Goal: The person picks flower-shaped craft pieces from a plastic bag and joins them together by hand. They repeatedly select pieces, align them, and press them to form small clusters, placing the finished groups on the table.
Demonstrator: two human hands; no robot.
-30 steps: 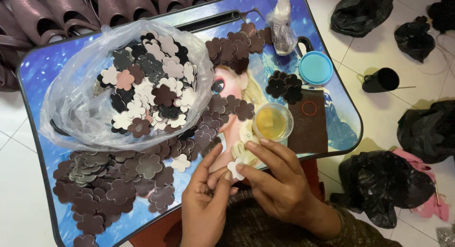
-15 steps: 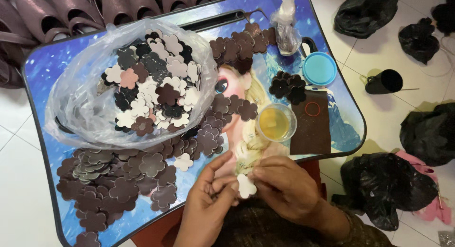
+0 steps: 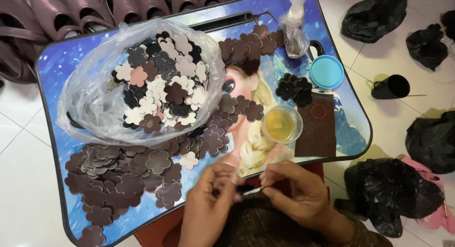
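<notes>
My left hand [image 3: 208,199] and my right hand [image 3: 296,192] meet at the near edge of a blue cartoon-printed lap table [image 3: 57,67]. Between their fingertips they pinch a small flower-shaped cutout [image 3: 246,190], mostly hidden by the fingers. Just beyond the left hand a spread of brown flower cutouts [image 3: 128,171] lies on the table, with one pale flower [image 3: 188,160] among them. A small clear cup of yellow liquid [image 3: 282,123] stands just beyond the right hand.
A clear plastic bag [image 3: 95,100] of brown, white and pink flower cutouts fills the table's middle. A blue lid [image 3: 326,71], a dark brown sheet [image 3: 316,131] and a knotted small bag [image 3: 295,24] sit at right. Black bags [image 3: 393,192] lie on the floor; brown slippers [image 3: 57,10] at back.
Both hands have drawn back toward me, off the table's surface to its near edge, still holding the small flower cutout together. The white side of the piece is now mostly hidden.
</notes>
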